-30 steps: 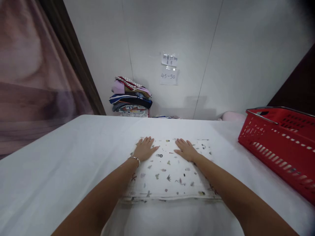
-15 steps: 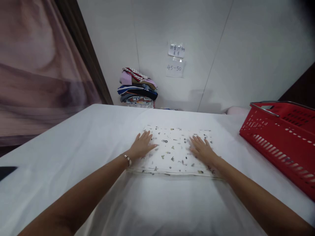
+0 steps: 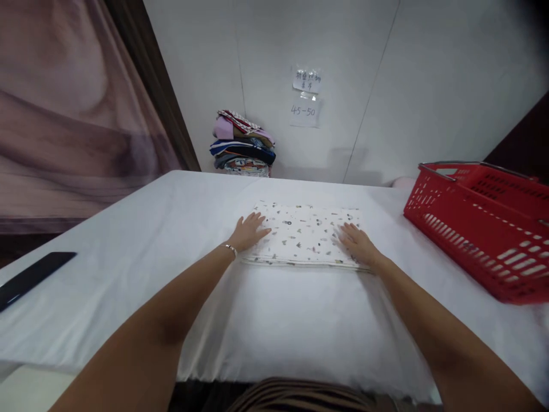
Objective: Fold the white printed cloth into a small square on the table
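Both hands (image 3: pixel 247 232) on folded patterned cloth (image 3: pixel 304 237) — red basket (image 3: pixel 467 243) nearby.

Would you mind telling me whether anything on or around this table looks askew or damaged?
Nothing looks spilled or damaged, and the patterned cloth lies flat. Only the fabric pile behind the table seems untidy, its layers unevenly stacked.

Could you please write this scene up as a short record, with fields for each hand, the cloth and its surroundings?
Left hand: spread open at the cloth's left edge; bracelet on the wrist
Right hand: spread open at its right side
Cloth: white, printed, folded, lying on a white table
Right: red basket
Left: dark flat object
Behind: fabric pile; paper marked 45-50
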{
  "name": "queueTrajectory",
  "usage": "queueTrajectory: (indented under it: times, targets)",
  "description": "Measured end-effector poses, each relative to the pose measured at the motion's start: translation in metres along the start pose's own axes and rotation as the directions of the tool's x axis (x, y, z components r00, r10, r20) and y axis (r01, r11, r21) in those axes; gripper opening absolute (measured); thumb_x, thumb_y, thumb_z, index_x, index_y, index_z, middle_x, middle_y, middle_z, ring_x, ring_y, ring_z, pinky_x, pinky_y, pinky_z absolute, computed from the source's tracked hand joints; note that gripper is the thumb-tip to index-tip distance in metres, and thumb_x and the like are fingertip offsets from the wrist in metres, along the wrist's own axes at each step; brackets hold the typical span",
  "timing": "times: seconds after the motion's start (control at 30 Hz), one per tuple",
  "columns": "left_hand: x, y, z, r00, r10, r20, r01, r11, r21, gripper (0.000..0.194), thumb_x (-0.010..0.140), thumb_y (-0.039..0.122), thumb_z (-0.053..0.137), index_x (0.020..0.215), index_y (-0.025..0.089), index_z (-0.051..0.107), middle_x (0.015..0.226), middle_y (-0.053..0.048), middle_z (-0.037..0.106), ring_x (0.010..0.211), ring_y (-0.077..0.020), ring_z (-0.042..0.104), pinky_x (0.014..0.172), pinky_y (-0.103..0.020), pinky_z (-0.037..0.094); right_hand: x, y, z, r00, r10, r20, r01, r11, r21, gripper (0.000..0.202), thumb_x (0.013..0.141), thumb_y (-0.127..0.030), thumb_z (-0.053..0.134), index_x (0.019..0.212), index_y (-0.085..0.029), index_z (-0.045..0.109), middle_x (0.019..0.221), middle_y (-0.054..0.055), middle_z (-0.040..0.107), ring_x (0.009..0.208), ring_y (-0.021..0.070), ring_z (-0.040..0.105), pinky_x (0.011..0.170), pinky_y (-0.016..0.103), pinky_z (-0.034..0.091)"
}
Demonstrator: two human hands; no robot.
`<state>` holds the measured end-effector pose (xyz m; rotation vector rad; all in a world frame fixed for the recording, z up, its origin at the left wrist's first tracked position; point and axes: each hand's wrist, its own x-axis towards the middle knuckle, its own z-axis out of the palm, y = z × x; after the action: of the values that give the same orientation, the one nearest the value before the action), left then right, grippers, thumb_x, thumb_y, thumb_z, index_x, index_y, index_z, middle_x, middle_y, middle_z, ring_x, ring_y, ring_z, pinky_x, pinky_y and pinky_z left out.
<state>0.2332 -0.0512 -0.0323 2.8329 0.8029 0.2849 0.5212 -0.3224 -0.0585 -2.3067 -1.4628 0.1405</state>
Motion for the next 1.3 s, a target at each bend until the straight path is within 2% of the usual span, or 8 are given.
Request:
queueTrajectory:
  times: [0.13, 0.27, 0.43, 0.6, 0.73, 0.93, 1.13, 1.3]
  targets:
    - [-0.037, 0.034, 0.003, 0.956, 0.189, -0.224, -0.216, 0.971, -0.101, 0.043, 0.087, 0.052, 0.046, 0.112, 0.021, 0.061, 0.117, -0.007, 0.062, 0.112, -0.0212, 0.052, 0.099, -0.039, 0.035, -0.028, -0.028, 0.005, 0.967, -0.215, -0.136, 0.236, 0.959, 0.156, 0.04, 0.089, -0.046, 0.043, 0.118, -0.026, 0.061, 0.126, 0.007, 0.058, 0.123, 0.0258, 0.047, 0.103, 0.045, 0.036]
    - [-0.061, 0.062, 0.022, 0.918, 0.314, -0.244, -0.351, 0.927, -0.13, 0.03, 0.087, 0.043, 0.051, 0.102, 0.021, 0.065, 0.104, -0.006, 0.065, 0.1, -0.0201, 0.055, 0.089, -0.037, 0.041, -0.045, -0.051, 0.017, 0.932, -0.344, -0.116, 0.362, 0.911, 0.198, 0.026, 0.09, -0.036, 0.047, 0.102, -0.027, 0.068, 0.107, 0.005, 0.066, 0.105, 0.023, 0.055, 0.092, 0.041, 0.045]
    - [-0.059, 0.077, 0.036, 0.94, 0.255, -0.225, -0.297, 0.938, -0.18, 0.025, 0.088, 0.037, 0.049, 0.097, 0.023, 0.068, 0.099, -0.004, 0.064, 0.091, -0.0186, 0.055, 0.084, -0.036, 0.043, -0.048, -0.06, 0.023, 0.945, -0.292, -0.146, 0.312, 0.94, 0.137, 0.024, 0.091, -0.03, 0.046, 0.098, -0.025, 0.069, 0.099, 0.006, 0.066, 0.094, 0.0218, 0.055, 0.082, 0.038, 0.046]
    - [-0.057, 0.082, 0.038, 0.948, 0.267, -0.174, -0.295, 0.943, -0.157, 0.025, 0.088, 0.036, 0.05, 0.095, 0.023, 0.07, 0.097, -0.004, 0.064, 0.091, -0.0189, 0.054, 0.083, -0.035, 0.042, -0.049, -0.061, 0.025, 0.932, -0.337, -0.135, 0.346, 0.937, 0.045, 0.023, 0.09, -0.026, 0.048, 0.095, -0.023, 0.07, 0.096, 0.006, 0.064, 0.09, 0.0216, 0.053, 0.078, 0.036, 0.045]
    - [-0.058, 0.086, 0.038, 0.971, 0.169, -0.172, -0.205, 0.954, -0.219, 0.025, 0.086, 0.037, 0.051, 0.095, 0.024, 0.07, 0.098, -0.004, 0.064, 0.092, -0.0193, 0.054, 0.083, -0.035, 0.043, -0.048, -0.063, 0.028, 0.934, -0.321, -0.155, 0.332, 0.942, 0.047, 0.023, 0.09, -0.023, 0.047, 0.09, -0.022, 0.069, 0.093, 0.006, 0.064, 0.088, 0.0209, 0.053, 0.077, 0.035, 0.044]
    - [-0.057, 0.09, 0.039, 0.98, 0.072, -0.185, -0.131, 0.936, -0.328, 0.02, 0.085, 0.034, 0.053, 0.081, 0.025, 0.071, 0.092, -0.002, 0.066, 0.091, -0.0176, 0.055, 0.085, -0.034, 0.042, -0.053, -0.067, 0.026, 0.918, -0.307, -0.249, 0.326, 0.944, 0.039, 0.025, 0.092, -0.022, 0.043, 0.086, -0.02, 0.068, 0.092, 0.007, 0.063, 0.087, 0.0207, 0.052, 0.078, 0.034, 0.042]
    - [-0.061, 0.09, 0.04, 0.955, 0.193, -0.224, -0.246, 0.939, -0.24, 0.021, 0.087, 0.03, 0.05, 0.082, 0.023, 0.07, 0.093, -0.002, 0.066, 0.092, -0.0177, 0.054, 0.084, -0.035, 0.04, -0.058, -0.067, 0.028, 0.91, -0.371, -0.186, 0.371, 0.928, -0.034, 0.025, 0.093, -0.024, 0.044, 0.087, -0.019, 0.068, 0.092, 0.008, 0.064, 0.088, 0.0213, 0.052, 0.077, 0.034, 0.041]
    - [-0.062, 0.087, 0.044, 0.941, 0.263, -0.212, -0.303, 0.935, -0.184, 0.02, 0.086, 0.031, 0.052, 0.095, 0.024, 0.068, 0.099, -0.004, 0.064, 0.095, -0.0191, 0.054, 0.084, -0.036, 0.041, -0.057, -0.065, 0.031, 0.913, -0.372, -0.169, 0.368, 0.928, -0.056, 0.023, 0.092, -0.027, 0.047, 0.093, -0.02, 0.068, 0.096, 0.008, 0.063, 0.089, 0.0217, 0.052, 0.078, 0.035, 0.042]
